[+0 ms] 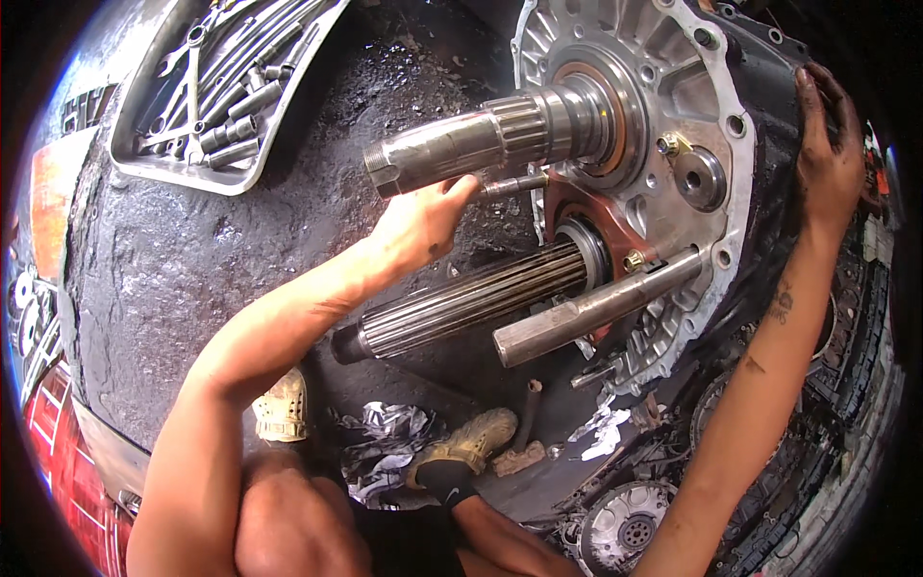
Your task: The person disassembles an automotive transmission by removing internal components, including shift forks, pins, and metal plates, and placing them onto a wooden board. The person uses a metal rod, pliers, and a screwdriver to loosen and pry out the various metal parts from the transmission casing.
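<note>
My left hand [423, 229] is closed, thumb forward, on the near end of a slim steel socket extension [514, 186]. Its far end meets a bolt on the rust-red retainer plate [620, 231]. The rest of the tool is hidden by the hand. Above it, a thick splined shaft [452, 149] juts out of the grey gearbox casing [707, 101]. Below are a longer splined shaft [471, 298] and a plain steel rod [596, 306]. My right hand [832, 159] rests on the casing's black side [769, 87], fingers stretched apart.
A metal tray [183, 179] of spanners and sockets sits at the upper left on a greasy black surface [183, 279]. Crumpled rags [389, 438] lie by my feet. A round clutch-like part [625, 529] and other dirty parts lie at the lower right.
</note>
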`<state>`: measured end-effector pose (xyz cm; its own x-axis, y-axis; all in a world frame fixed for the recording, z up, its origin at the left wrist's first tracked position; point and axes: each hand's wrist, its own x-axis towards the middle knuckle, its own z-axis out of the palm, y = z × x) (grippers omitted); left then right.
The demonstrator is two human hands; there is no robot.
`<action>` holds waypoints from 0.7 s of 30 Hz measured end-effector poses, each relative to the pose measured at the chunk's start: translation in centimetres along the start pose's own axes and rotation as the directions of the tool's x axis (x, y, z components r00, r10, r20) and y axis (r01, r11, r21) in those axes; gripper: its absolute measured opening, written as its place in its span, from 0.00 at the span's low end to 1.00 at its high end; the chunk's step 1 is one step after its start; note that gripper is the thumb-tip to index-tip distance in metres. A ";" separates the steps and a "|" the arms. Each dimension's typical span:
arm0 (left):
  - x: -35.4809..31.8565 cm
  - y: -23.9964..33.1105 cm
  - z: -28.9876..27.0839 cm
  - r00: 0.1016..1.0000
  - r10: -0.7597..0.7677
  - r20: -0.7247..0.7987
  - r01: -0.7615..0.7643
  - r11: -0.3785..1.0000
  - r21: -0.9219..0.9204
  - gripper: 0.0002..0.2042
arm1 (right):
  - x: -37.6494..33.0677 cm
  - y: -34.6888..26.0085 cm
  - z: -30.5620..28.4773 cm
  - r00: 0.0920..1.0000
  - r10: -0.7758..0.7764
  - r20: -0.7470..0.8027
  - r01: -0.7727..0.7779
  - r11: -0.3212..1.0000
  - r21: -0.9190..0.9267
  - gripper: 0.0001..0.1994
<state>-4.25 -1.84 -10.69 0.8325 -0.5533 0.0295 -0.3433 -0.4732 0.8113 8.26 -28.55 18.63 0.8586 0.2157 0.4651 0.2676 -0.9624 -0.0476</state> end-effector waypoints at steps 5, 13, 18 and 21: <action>0.0 0.6 0.3 0.978 -0.171 0.122 0.161 0.983 0.085 0.11 | -0.5 -0.3 0.4 0.999 -0.032 -0.011 0.032 0.998 -0.054 0.14; 4.4 -3.0 -1.4 0.569 -0.233 0.789 0.691 0.655 -0.305 0.27 | -0.3 0.0 0.0 1.000 0.018 -0.005 -0.018 0.992 -0.123 0.15; 1.3 -1.6 2.6 0.992 0.087 -0.093 -0.095 0.991 -0.092 0.13 | 0.0 1.7 0.1 0.996 -0.095 0.005 0.094 0.995 0.045 0.13; 1.5 0.7 1.3 0.997 -0.075 0.019 0.072 0.988 0.137 0.12 | -0.2 0.0 0.2 0.998 -0.055 0.000 0.055 0.998 -0.013 0.13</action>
<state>-3.77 -3.85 -10.84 0.8477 -0.5288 -0.0422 -0.3391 -0.6013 0.7235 8.20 -28.59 18.35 0.8424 0.2681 0.4674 0.3085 -0.9512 -0.0104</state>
